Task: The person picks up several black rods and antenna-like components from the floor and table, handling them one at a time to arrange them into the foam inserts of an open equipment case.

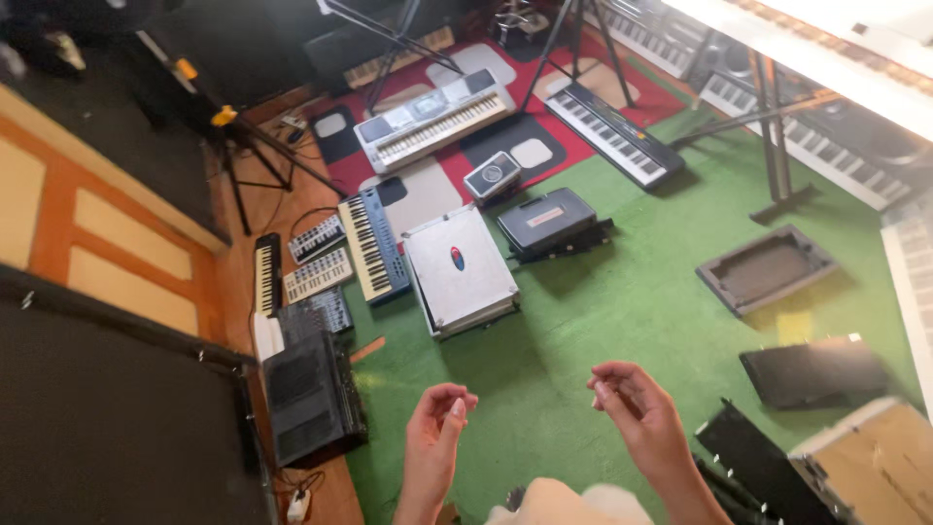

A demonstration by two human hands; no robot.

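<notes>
My left hand [434,439] and my right hand [639,413] hover side by side above the green carpet [622,301] at the bottom of the head view. Both hands hold nothing, with fingers loosely curled and fingertips near the thumbs. Beyond them on the carpet lies a silver flat case [459,271] with a small round emblem. Beside the case sits a dark grey hard case [547,221]. Neither hand touches anything.
Several keyboards lie on the floor: a silver one [434,121], a black one [614,133], a blue one [372,245]. A black speaker box [313,394] stands at left. An empty grey tray [766,269], black panels [814,372] and a beige box [873,463] sit at right. Stand legs [773,146] rise behind.
</notes>
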